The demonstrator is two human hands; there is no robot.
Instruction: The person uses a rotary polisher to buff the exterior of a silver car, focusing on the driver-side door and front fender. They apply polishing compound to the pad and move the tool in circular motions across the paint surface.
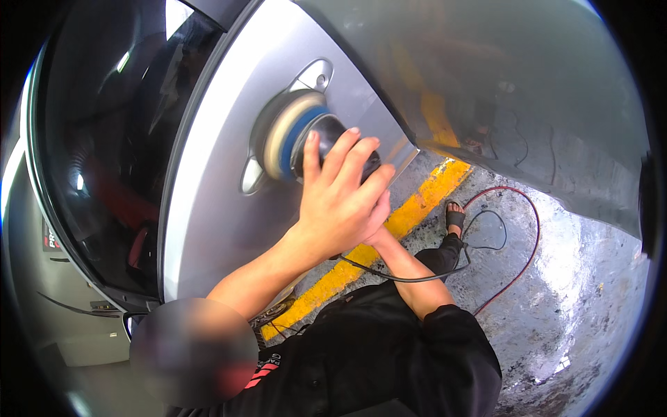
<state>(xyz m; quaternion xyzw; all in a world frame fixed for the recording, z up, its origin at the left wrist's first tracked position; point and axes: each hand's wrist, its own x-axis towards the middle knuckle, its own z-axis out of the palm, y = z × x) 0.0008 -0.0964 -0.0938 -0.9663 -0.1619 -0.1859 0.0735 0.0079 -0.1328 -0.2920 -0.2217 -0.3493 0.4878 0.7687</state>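
Observation:
Against a silver car door (215, 229) I press an electric polisher (330, 132) with a cream pad and a blue backing layer. Its pad looks smeared by motion and lies over the door handle (318, 73), whose ends show above and below. My left hand (340, 187) is curved over the black head of the polisher, fingers spread and bent around it. Behind and under it, my right hand (381, 214) is at the polisher's body; its fingers are mostly hidden. A black cord (410, 279) runs from below my hands across my right forearm.
Dark side windows (125, 139) of the car stand at left. A glossy grey panel (500, 90) fills the upper right. Below, the worn grey floor has a yellow stripe (424, 198), a red hose (537, 229) and a sandalled foot (454, 217). A round blurred patch covers the lower left.

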